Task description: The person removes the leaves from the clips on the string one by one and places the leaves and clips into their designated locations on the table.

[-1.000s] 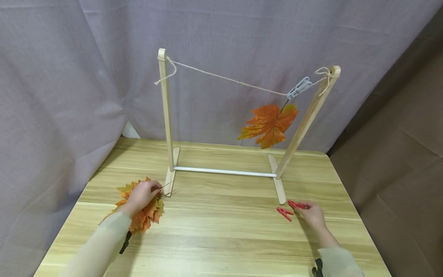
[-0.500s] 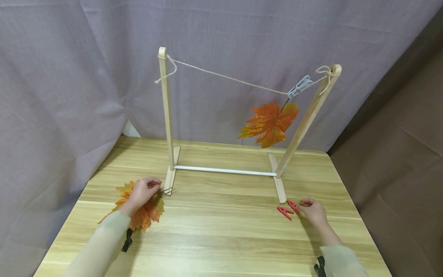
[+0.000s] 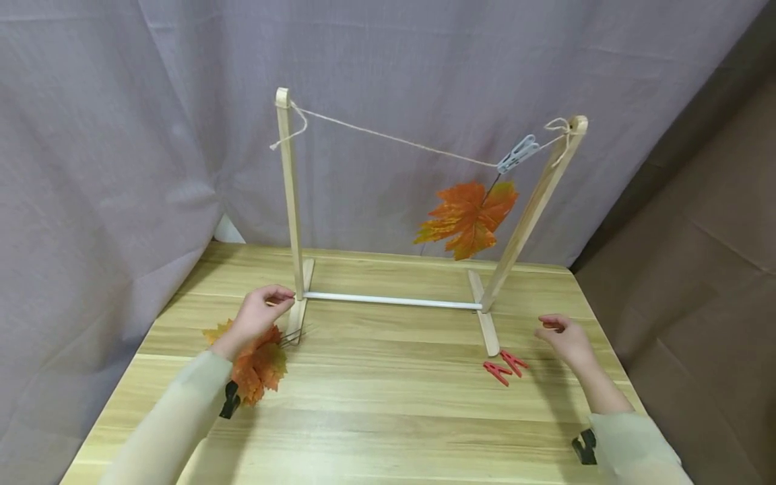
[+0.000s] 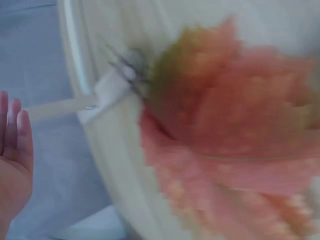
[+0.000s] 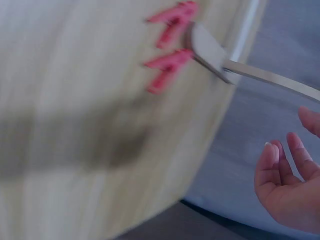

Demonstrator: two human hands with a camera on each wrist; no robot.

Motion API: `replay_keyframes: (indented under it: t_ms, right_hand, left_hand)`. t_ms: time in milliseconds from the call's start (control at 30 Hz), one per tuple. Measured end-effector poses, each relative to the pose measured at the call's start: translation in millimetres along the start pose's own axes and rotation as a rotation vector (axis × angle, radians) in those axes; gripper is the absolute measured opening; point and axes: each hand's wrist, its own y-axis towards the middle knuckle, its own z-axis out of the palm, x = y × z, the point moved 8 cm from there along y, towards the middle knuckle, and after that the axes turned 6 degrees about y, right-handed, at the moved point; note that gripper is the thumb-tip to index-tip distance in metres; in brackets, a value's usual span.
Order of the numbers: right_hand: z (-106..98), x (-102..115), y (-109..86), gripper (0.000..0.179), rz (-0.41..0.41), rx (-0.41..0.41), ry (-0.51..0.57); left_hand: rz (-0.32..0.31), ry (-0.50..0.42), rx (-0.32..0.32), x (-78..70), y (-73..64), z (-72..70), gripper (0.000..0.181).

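My left hand [image 3: 264, 312] hovers over a pile of orange and yellow artificial maple leaves [image 4: 225, 125], holding nothing, its fingers loosely extended. The thin dark stems of these leaves [image 3: 257, 370] point right, across the foot of the wooden stand. Raised above the table on the right, my right hand [image 3: 566, 337] has relaxed, slightly bent fingers with nothing between them. Below and left of it lie two red clothespins [image 3: 497, 372], side by side near the stand's right foot. A light blue clothespin [image 3: 518, 155] holds another maple leaf [image 3: 468, 219] by its stem on the string.
The string [image 3: 394, 139] runs between two wooden posts [image 3: 289, 195], sagging toward the right. A white rod [image 3: 394, 300] joins the feet of the stand low over the wooden table [image 3: 388, 417]. Grey cloth [image 3: 376, 60] hangs behind.
My right hand has let go of a red clothespin, now lying beside the other, and has risen away to the right. My left hand has lifted off the leaf pile.
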Motion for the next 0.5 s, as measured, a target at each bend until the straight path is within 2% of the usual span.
replay_keyframes:
  t_ms: [133,233,300,400,500]
  right_hand:
    - [-22.4,27.4,1.8,0.048,-0.068,-0.012,0.023]
    - [-37.3,48.0,3.9,0.051,-0.097,0.017,0.123]
    - [-47.3,60.6,5.4,0.041,-0.112,0.03,0.193]
    - [-62.0,79.4,6.5,0.019,-0.139,0.036,0.281]
    - [-76.5,99.1,7.7,0.015,-0.163,0.024,0.337]
  left_hand:
    - [0.024,-0.038,0.02,-24.8,9.7,-2.6,0.019]
    - [0.041,-0.05,0.046,-43.5,17.8,-3.8,0.019]
    - [0.056,-0.055,0.066,-56.7,23.1,-4.5,0.021]
    - [0.079,-0.055,0.105,-84.9,28.2,-5.9,0.023]
    - [0.127,-0.042,0.127,-108.5,37.3,-5.5,0.025]
